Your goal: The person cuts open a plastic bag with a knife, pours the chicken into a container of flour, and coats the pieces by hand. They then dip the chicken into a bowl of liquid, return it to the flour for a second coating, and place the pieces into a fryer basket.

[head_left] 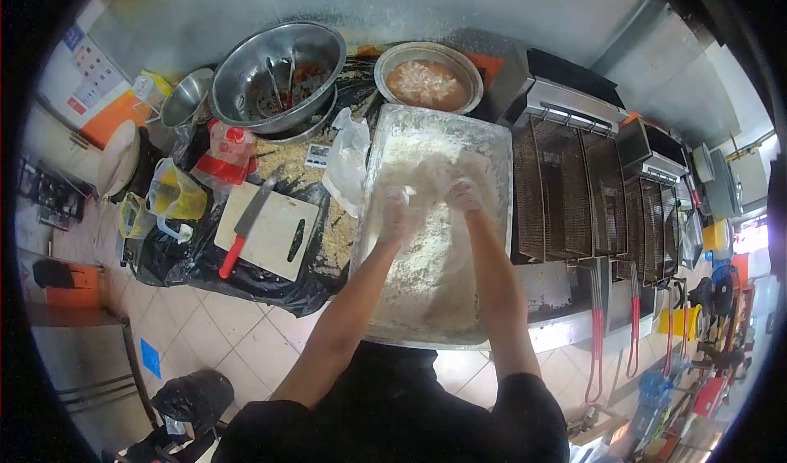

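2 floury hands, left hand (398, 209) and right hand (466, 196), touch flour (430, 237).

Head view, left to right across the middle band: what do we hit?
Plastic jug, cutting board, white plastic bag, left hand, right hand, wire fryer baskets.

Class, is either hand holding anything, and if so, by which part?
It cannot be told: the left hand and right hand are in white powder in the tray, too indistinct to judge.
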### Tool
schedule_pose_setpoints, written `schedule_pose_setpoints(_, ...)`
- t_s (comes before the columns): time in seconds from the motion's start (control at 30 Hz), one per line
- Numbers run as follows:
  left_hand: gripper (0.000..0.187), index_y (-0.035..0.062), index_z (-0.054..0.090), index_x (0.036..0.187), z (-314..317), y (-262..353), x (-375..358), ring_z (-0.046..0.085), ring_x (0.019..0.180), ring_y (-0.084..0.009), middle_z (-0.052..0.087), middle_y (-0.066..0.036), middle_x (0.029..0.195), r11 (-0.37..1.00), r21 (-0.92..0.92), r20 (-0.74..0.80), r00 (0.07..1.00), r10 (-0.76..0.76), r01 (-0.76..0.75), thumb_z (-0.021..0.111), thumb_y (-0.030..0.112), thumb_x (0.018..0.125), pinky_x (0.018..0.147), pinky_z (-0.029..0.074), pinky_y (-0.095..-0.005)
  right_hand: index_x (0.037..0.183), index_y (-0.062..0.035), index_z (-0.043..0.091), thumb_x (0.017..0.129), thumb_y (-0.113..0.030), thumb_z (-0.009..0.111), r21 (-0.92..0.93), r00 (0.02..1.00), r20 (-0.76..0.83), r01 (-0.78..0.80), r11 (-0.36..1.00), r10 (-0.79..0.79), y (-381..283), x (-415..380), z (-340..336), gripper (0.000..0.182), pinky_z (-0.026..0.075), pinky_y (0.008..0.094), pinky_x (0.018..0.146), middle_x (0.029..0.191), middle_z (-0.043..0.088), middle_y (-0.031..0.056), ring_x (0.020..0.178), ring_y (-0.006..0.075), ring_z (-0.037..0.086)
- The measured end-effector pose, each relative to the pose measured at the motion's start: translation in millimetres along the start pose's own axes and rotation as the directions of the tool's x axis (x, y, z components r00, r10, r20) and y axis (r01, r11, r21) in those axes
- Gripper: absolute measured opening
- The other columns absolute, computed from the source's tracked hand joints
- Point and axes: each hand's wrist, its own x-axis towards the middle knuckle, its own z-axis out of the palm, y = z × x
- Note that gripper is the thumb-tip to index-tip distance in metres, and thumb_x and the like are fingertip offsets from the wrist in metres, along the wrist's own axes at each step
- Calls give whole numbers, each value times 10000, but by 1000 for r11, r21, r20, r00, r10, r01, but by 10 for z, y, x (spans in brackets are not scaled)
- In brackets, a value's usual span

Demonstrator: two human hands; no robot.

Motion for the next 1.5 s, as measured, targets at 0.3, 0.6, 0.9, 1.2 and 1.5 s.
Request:
schedule_pose_setpoints(0.3, 109, 63, 574, 685, 334, -490, -115, 565, 694, -301, 567, -110, 699, 944, -16, 23, 943, 331, -331, 503, 142, 711, 635, 442, -394, 936, -33, 604, 828, -108, 464, 138, 878, -475, 10, 990, 57, 280, -88, -327, 192, 441, 303, 600, 880, 592, 50, 701, 162, 566)
schedule_pose_setpoints(0.6, 295, 16, 596, 747, -310, 234, -79, 596, 690, -270, 590, -166, 738, 978, 186, -67, 991, 114, -100, 580, 311, 741, 633, 469, -355, 867, -45, 617, 779, -122, 495, 119, 925, -375, -12, 993, 56, 543, -294, -663, 170, 459, 328, 521, 817, 613, 29, 621, 143, 587)
schedule_pose_setpoints(0.9, 95, 91, 574, 771, -126, 178, -73, 533, 681, -142, 563, -29, 776, 449, -892, 181, 954, 238, 57, 647, 127, 723, 579, 445, -297, 927, -25, 555, 808, -159, 494, -608, 931, -134, 193, 770, -339, 24, -269, -268, 190, 421, 317, 423, 669, 572, 67, 486, 160, 519)
schedule_pose_setpoints(1.2, 189, 56, 572, 689, 250, 544, 737, 555, 656, -252, 603, -100, 738, 815, 141, 164, 825, 541, -562, 533, 219, 777, 566, 431, -372, 655, -67, 607, 667, -107, 536, -371, 994, -48, 77, 925, -102, 78, -1075, -1224, 82, 402, 320, 514, 677, 590, 76, 603, 198, 549)
schedule_pose_setpoints(1.5, 317, 42, 568, 675, 917, 129, 869, 535, 660, -239, 575, -125, 699, 938, -41, 230, 910, 345, -345, 408, 271, 824, 630, 417, -365, 771, -56, 617, 764, -112, 538, 612, 949, -126, -155, 776, 290, -207, -1305, -1046, 97, 444, 323, 580, 731, 615, 59, 676, 159, 591)
